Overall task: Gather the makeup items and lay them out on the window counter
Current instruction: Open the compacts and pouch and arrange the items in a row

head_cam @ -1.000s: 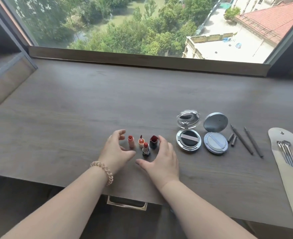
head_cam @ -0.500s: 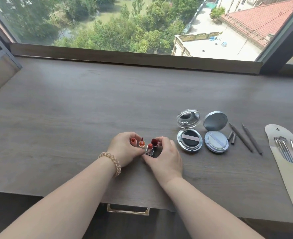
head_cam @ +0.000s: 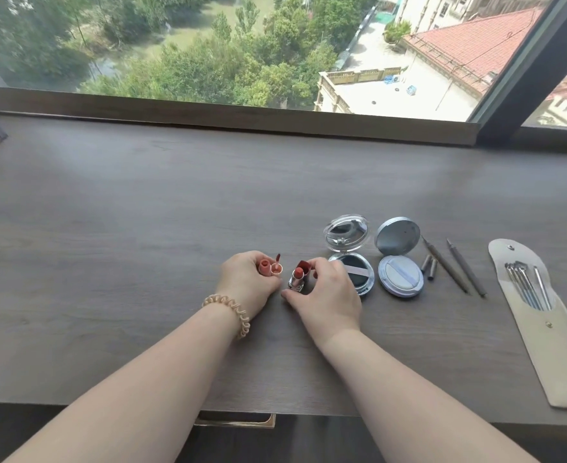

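Note:
Several open lipsticks stand on the dark wooden window counter [head_cam: 141, 228]. My left hand [head_cam: 245, 284] is closed around two of them: a peach tube [head_cam: 264, 266] and a lip gloss [head_cam: 276, 268] with its wand sticking up. My right hand [head_cam: 325, 295] grips the other two, a silver-cased lipstick [head_cam: 297, 279] and a dark red one [head_cam: 303, 265] behind it. To the right lie two open compacts: a clear-lidded black one [head_cam: 345, 233], partly covered by my right hand, and a silver-blue one [head_cam: 399, 275] with a white puff.
Two thin grey pencils [head_cam: 445, 265] and two small caps [head_cam: 429, 266] lie right of the compacts. A beige pouch [head_cam: 556, 345] with metal tools sits at the far right. The window sill [head_cam: 228, 111] runs along the back. A drawer handle [head_cam: 235, 421] shows under the front edge.
Both hands went from open beside the lipsticks to closed around them, pushing the four together. The camera tilted slightly.

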Tool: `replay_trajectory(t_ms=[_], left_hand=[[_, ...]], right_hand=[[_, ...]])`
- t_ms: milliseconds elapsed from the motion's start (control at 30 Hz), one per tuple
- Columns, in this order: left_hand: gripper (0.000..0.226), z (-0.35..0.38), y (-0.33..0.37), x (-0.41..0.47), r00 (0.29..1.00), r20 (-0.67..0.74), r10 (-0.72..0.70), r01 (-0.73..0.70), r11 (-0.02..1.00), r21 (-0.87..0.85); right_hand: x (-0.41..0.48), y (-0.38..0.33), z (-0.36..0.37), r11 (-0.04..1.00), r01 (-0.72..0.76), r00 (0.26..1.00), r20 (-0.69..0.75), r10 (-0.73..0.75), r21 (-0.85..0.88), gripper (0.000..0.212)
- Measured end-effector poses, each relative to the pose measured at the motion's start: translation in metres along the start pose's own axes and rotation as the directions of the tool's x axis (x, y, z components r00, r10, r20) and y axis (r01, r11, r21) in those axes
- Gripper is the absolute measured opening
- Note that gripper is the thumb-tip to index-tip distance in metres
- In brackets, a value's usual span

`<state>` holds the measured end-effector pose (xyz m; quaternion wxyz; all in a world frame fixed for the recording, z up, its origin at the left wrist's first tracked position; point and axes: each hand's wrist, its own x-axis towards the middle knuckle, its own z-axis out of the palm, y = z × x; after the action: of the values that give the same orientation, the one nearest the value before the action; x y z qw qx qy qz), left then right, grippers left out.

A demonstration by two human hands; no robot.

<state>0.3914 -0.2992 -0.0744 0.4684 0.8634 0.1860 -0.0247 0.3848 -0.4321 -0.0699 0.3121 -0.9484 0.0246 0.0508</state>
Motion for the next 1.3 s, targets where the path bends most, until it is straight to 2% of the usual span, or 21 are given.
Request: replay_trajectory(t_ms=[333,533,600,800,900,967,1067,1133,1167,1233,1300], left_hand=[[0.013,0.012,0.003,0.005,0.999,-0.042,0.008,-0.008,1.0,-0.003],[0.018,0.012,0.002,0.005,0.999,-0.034,-0.004,0.004,1.0,-0.018],[0.017,0.01,0.001,0.003,1.0,-0.027,-0.01,0.009,1.0,-0.019],[0.047,-0.004,0.009,-0.01,1.0,-0.004,0.025,-0.025,0.994,0.107],[0.062,-0.009,0.013,-0.019,1.0,-0.005,0.029,-0.028,0.992,0.119],[0.071,-0.013,0.014,-0.027,0.999,-0.03,0.044,-0.042,0.995,0.087],[0.067,-0.014,0.025,-0.048,0.965,-0.231,0.123,-0.124,0.992,0.009],[0.048,-0.007,0.043,-0.065,0.901,-0.372,0.223,-0.242,0.97,-0.002],[0.037,-0.001,0.052,-0.072,0.869,-0.389,0.304,-0.322,0.947,0.021],[0.017,0.022,0.074,-0.081,0.803,-0.312,0.508,-0.494,0.86,0.129],[0.013,0.057,0.092,-0.083,0.769,-0.132,0.625,-0.59,0.774,0.228]], right_hand=[[0.012,-0.001,-0.003,0.999,-0.015,1.0,0.022,0.014,0.033,0.036],[0.01,-0.002,-0.008,0.999,-0.026,0.999,0.045,0.024,0.033,0.039],[0.009,-0.002,-0.009,0.999,-0.037,0.998,0.053,0.036,0.02,0.045],[0.002,-0.001,-0.02,0.999,-0.048,0.993,0.107,0.046,0.018,0.066],[-0.007,0.005,-0.029,0.999,-0.032,0.993,0.118,0.03,0.015,0.092],[-0.019,0.014,-0.043,0.998,-0.011,0.992,0.127,0.004,0.058,0.099],[-0.038,0.045,-0.073,0.975,0.034,0.996,0.078,-0.053,0.22,0.075],[-0.042,0.074,-0.094,0.956,0.029,0.998,-0.067,-0.01,0.29,0.046],[-0.037,0.088,-0.102,0.954,0.002,0.989,-0.143,0.043,0.3,0.031],[-0.021,0.118,-0.121,0.96,-0.095,0.949,-0.268,0.167,0.263,0.015],[0.001,0.144,-0.136,0.972,-0.172,0.923,-0.318,0.217,0.163,0.015]])
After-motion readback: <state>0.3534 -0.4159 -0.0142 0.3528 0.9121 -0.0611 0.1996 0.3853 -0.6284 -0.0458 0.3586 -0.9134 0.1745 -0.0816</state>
